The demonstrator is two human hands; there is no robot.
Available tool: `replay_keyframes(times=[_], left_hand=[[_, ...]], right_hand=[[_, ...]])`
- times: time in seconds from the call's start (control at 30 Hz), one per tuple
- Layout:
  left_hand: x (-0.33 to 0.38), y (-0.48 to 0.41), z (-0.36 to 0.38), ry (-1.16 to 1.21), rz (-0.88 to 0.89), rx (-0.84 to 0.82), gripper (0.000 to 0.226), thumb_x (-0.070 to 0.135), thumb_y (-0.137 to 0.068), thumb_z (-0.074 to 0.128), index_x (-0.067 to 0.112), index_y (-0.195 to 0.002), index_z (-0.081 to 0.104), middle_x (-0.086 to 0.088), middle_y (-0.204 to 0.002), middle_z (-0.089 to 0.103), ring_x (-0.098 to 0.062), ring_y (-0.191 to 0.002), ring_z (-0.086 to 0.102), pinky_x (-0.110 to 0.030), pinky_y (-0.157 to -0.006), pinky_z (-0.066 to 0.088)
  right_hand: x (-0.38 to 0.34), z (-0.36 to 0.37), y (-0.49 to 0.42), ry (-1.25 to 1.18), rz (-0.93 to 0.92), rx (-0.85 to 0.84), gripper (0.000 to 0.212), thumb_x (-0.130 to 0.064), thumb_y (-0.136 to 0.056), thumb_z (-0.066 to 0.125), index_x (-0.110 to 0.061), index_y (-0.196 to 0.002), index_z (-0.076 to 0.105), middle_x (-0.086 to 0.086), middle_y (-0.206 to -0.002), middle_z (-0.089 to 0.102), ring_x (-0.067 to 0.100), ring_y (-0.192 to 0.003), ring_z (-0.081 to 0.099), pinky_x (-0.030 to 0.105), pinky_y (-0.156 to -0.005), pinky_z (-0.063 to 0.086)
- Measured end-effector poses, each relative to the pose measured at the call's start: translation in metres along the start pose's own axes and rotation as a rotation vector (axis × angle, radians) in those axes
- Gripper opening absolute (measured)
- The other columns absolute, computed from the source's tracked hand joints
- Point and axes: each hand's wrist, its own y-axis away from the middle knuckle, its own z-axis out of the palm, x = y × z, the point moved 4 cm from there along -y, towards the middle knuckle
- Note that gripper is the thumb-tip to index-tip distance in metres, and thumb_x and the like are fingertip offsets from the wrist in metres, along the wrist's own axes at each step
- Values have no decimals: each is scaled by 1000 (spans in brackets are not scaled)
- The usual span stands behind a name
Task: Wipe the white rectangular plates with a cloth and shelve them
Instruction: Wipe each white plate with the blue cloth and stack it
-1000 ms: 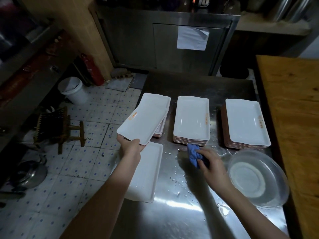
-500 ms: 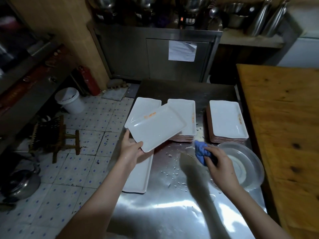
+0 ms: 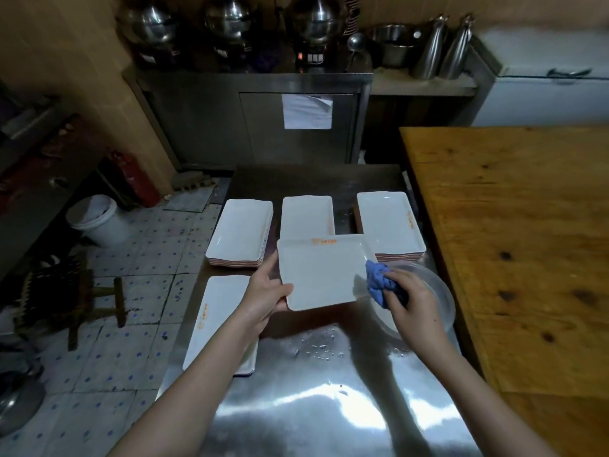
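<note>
since half a second ago i have swung the plate round from the left to sit flat in front of me, and the cloth has come up to meet it. my left hand (image 3: 268,293) grips the held plate (image 3: 321,275) at its near-left corner, thumb on top and fingers curled under. my right hand (image 3: 412,298) is bunched tight round the blue cloth (image 3: 379,285), which touches the plate's right rim.

just right of the held plate, partly under my right hand, sits the clear bowl (image 3: 441,291). beyond the plate stand the left stack (image 3: 242,230), the middle stack (image 3: 306,214), partly hidden by it, and the right stack (image 3: 387,222). to its near left a lone plate (image 3: 217,318) lies flat on the steel table (image 3: 296,407), perhaps on top of another. water drops dot the steel just nearer than the held plate.

i judge this plate's wipe is only starting. i cannot tell which stacks are already wiped. nothing looks shelved, so most of the job remains.
</note>
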Motion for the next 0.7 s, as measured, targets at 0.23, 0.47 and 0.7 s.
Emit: replay_keyframes(times=[0.23, 0.47, 0.7], left_hand=[[4, 7, 17, -149, -16, -105, 82, -13, -85, 59, 35, -146, 35, -5, -101, 74, -15, -83, 71, -29, -55, 56], [8, 17, 31, -187, 43, -164, 78, -11, -85, 61, 41, -140, 39, -11, -98, 75, -22, -87, 71, -37, -69, 57], [12, 29, 42, -137, 119, -150, 77, -16, -80, 58, 50, -119, 52, -18, -86, 72, -20, -63, 48, -24, -46, 40]], right_hand=[[-11, 16, -1, -48, 12, -24, 31, 9, -79, 62, -5, -106, 66, 9, -112, 62, 22, -104, 57, 25, -93, 40], [-47, 35, -11, -77, -144, -20, 34, 7, -79, 64, -4, -111, 65, 11, -118, 56, 23, -111, 52, 31, -96, 42], [-50, 43, -17, 39, -241, 10, 36, 8, -76, 68, 0, -111, 64, 18, -117, 57, 34, -103, 56, 33, -89, 45]])
